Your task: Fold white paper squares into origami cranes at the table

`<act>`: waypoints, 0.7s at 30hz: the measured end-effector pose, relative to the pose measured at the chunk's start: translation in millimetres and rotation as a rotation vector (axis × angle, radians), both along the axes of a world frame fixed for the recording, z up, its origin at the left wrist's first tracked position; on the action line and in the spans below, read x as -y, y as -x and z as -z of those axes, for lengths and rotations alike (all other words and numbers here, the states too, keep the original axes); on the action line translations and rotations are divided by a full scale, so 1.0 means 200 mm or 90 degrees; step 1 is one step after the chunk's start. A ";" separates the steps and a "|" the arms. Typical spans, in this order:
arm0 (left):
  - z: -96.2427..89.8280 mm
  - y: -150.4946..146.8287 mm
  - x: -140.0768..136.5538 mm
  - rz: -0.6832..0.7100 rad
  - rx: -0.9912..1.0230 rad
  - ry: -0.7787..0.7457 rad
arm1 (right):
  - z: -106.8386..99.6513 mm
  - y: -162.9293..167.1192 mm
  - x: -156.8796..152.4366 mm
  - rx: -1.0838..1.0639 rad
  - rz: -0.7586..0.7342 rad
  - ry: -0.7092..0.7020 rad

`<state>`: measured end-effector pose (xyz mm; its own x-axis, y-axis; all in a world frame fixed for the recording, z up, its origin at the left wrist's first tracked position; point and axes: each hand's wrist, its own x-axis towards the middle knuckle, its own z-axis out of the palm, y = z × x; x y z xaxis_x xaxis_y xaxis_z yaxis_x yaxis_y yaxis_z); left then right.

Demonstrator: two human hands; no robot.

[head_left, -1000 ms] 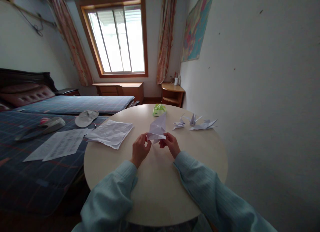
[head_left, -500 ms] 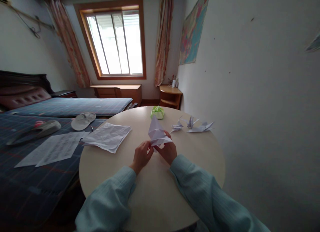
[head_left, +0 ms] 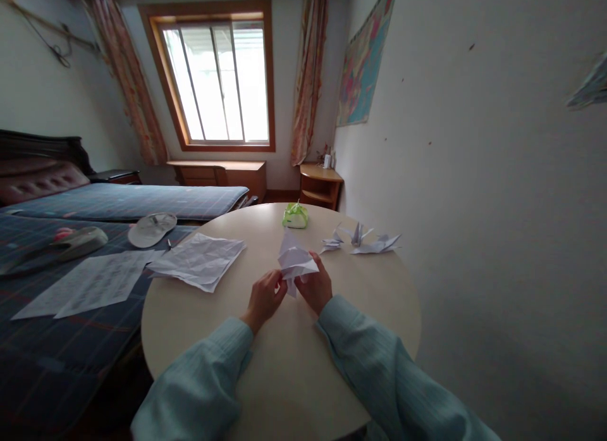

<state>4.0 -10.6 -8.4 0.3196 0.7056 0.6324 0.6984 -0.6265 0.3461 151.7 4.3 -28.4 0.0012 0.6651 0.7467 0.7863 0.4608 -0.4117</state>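
Note:
A partly folded sheet of white paper (head_left: pixel 293 259) is held up between my two hands, over the middle of the round table (head_left: pixel 279 365). One pointed flap stands up at its far end, and a narrow strip hangs down below. My left hand (head_left: pixel 265 297) pinches its left edge between thumb and fingers. Around the right side of the folded paper, my right hand (head_left: pixel 317 284) is closed, with fingers behind and the thumb underneath. Beyond and to the right lie folded paper cranes (head_left: pixel 358 235), with a smaller paper crane (head_left: pixel 332 241) beside them.
At the table's left lies a stack of creased white paper (head_left: pixel 202 260). A green and white tissue pack (head_left: pixel 295 216) stands at the far edge. Left of the table is a bed (head_left: pixel 95 359) with printed sheets (head_left: pixel 102 279) and a white cap (head_left: pixel 152 229). A wall (head_left: pixel 497 238) rises on the right.
The strip under the folded paper now shows more plainly below my fingers. Both hands keep their grip, and the whole view has shifted slightly.

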 end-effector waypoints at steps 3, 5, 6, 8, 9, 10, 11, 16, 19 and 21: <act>-0.01 0.00 0.00 -0.031 -0.006 0.031 | -0.01 0.00 0.01 -0.025 0.024 0.009; -0.02 0.00 0.00 -0.052 0.006 0.035 | -0.02 0.00 0.02 -0.044 0.032 0.019; -0.02 0.00 0.00 -0.061 0.018 0.032 | -0.03 0.00 0.03 -0.051 0.033 0.024; -0.01 0.01 -0.01 -0.074 0.050 0.023 | -0.04 0.00 0.04 -0.055 0.030 0.030; 0.00 0.01 -0.01 -0.079 0.067 0.016 | -0.05 0.00 0.04 -0.056 0.025 0.030; 0.00 0.01 -0.02 -0.084 0.082 0.008 | -0.05 0.00 0.05 -0.057 0.019 0.030; 0.01 0.01 -0.02 -0.089 0.095 0.000 | -0.05 0.00 0.05 -0.060 0.010 0.029; 0.03 0.01 -0.05 -0.116 0.135 -0.024 | -0.05 -0.01 0.04 -0.074 -0.031 0.030; 0.03 0.01 -0.06 -0.116 0.156 -0.040 | -0.03 -0.01 0.03 -0.070 -0.068 0.033; 0.03 0.01 -0.06 -0.113 0.169 -0.056 | -0.03 -0.01 0.02 -0.058 -0.099 0.032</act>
<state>1.1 1.3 -13.7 0.0123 0.6751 0.7376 0.6922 -0.5381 0.4810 153.7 -0.7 -22.4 -0.0389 0.6986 0.7145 0.6659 0.5512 -0.5027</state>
